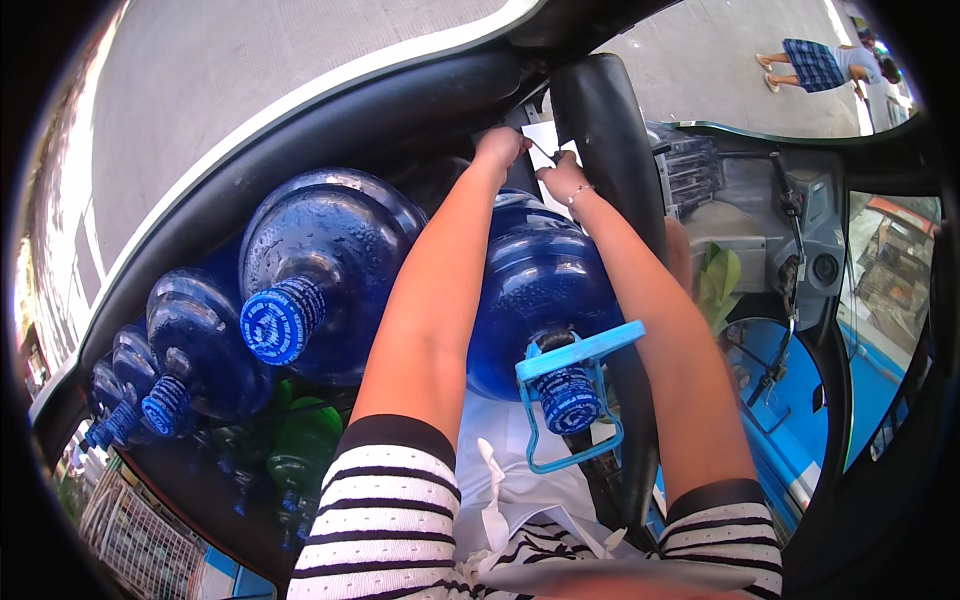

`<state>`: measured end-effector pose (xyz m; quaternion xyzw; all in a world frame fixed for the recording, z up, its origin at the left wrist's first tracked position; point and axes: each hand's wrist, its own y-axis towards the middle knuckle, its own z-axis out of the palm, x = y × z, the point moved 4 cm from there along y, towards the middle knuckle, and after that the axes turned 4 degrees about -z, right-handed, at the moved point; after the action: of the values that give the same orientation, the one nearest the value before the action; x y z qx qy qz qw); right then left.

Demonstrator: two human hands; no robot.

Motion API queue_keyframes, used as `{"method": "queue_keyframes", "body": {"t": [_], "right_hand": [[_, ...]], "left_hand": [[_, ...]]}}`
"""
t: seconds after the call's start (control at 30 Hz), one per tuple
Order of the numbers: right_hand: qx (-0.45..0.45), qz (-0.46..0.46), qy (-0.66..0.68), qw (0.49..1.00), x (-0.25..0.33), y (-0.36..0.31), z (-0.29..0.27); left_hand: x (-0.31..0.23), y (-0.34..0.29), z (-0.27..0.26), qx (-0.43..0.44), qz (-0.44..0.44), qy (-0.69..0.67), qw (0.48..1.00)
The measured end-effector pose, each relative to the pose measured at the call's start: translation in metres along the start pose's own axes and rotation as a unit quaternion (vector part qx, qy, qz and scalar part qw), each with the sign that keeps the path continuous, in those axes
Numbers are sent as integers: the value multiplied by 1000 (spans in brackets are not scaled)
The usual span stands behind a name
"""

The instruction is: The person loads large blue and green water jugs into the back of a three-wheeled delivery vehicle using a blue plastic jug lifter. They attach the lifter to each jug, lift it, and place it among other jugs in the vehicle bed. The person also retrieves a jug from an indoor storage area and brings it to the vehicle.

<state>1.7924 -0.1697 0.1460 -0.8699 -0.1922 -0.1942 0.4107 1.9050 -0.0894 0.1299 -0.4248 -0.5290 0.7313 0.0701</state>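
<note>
Several capped blue jugs (335,240), contents unclear, hands (564,179) by white sheet (545,131)

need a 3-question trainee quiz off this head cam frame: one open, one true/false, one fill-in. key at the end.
1. What light-blue item is fitted to the rightmost blue bottle?
2. True or false: the left hand is wrapped around a bottle cap.
3. Fill in: the thin bracelet is on the person's ____ wrist.

Key:
1. A carry handle.
2. False; it is up by the white flat piece, away from every cap.
3. Right.
</note>
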Motion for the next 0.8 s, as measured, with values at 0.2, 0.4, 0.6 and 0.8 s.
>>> {"method": "queue_keyframes", "body": {"t": [0.2,0.4,0.6,0.8], "right_hand": [[13,-24,-105,994,-4,-13,-4],[115,-19,-36,993,16,-30,-18],[144,-131,-2,981,60,-102,-60],[-281,-279,-33,918,56,-131,-131]], "left_hand": [[5,-11,4,14,-44,-22,999],[-8,-13,9,20,16,30,999],[-4,-14,6,29,-37,30,998],[-9,-20,13,71,3,182,981]]}}
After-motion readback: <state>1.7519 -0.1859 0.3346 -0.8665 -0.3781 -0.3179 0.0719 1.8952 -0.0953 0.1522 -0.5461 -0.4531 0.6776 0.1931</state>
